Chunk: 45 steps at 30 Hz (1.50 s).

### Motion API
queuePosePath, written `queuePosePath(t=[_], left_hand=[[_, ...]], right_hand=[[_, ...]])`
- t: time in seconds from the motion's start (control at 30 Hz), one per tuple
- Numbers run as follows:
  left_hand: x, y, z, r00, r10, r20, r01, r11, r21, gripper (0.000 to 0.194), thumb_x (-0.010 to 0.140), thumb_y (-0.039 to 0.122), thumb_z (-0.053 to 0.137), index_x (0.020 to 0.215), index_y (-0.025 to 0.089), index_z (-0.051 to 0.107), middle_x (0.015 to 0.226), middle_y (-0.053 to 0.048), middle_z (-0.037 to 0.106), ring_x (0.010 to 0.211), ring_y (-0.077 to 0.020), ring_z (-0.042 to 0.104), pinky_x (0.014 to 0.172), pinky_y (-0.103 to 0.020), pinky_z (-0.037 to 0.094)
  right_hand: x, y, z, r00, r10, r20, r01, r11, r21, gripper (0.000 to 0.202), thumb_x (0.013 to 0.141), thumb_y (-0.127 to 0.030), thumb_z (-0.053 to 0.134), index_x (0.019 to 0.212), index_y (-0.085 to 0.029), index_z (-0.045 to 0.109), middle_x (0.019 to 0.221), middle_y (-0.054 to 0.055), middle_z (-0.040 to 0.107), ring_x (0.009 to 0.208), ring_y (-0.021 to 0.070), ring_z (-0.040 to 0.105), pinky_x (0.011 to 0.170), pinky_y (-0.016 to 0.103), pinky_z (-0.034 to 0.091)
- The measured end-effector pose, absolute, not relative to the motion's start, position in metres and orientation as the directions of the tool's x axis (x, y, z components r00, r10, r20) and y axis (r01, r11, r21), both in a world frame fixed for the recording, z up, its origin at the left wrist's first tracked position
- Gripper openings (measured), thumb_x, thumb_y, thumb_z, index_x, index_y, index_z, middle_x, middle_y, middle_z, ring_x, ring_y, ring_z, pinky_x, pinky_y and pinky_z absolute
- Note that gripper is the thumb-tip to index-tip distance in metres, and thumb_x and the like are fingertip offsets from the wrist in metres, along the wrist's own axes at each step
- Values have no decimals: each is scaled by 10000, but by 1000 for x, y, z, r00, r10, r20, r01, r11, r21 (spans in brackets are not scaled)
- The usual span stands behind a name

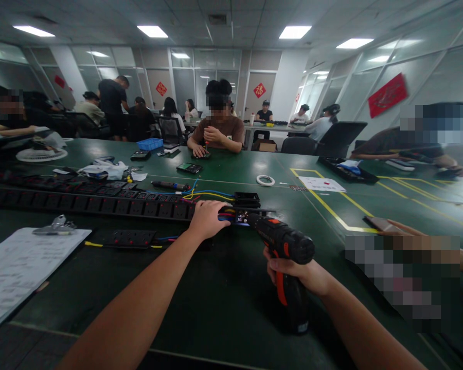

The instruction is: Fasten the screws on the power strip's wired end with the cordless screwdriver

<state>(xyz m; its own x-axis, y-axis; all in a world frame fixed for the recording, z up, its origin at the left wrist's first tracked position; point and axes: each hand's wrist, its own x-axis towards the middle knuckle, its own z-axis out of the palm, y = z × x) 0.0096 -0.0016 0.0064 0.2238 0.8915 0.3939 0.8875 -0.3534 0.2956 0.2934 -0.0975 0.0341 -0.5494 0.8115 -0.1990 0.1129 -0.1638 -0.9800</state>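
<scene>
My right hand (293,272) is wrapped around the grip of a black and orange cordless drill (281,237). The drill's nose points left, at a small circuit board (242,217) with coloured wires in the end of a long black power strip (162,209). My left hand (208,220) grips the strip just left of that board, thumb on the near side and fingers over the top. Where the drill's tip meets the board is too small to make out. Blue and yellow wires (212,194) run behind my left hand to a black socket piece (247,198).
A clipboard with papers (31,267) lies at the left, beside a short socket strip (127,238). Beyond are a white tape roll (265,180), a printed sheet (322,184) and a black tray (347,169). A person (219,128) sits opposite; another person's hand (401,228) is at the right.
</scene>
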Motion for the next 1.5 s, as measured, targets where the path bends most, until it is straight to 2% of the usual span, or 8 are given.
queuePosePath(t=[0.7,1.5], left_hand=[[10,-1,5,223,888,402,887,-355,294,557,821,466,797,1331,290,653,1408,-56,665,1317,-312,558,1137,-485,316],[9,0,3,224,884,409,893,-355,278,568,818,478,803,1330,279,658,1407,-61,667,1312,-316,569,1132,-491,319]], right_hand=[[290,-99,34,-561,809,-176,101,-144,-984,463,721,-523,859,901,-181,603,684,3,675,617,162,606,608,291,480],[295,-96,32,-571,801,-178,99,-148,-984,459,726,-516,861,890,-183,592,690,8,692,635,164,632,617,285,509]])
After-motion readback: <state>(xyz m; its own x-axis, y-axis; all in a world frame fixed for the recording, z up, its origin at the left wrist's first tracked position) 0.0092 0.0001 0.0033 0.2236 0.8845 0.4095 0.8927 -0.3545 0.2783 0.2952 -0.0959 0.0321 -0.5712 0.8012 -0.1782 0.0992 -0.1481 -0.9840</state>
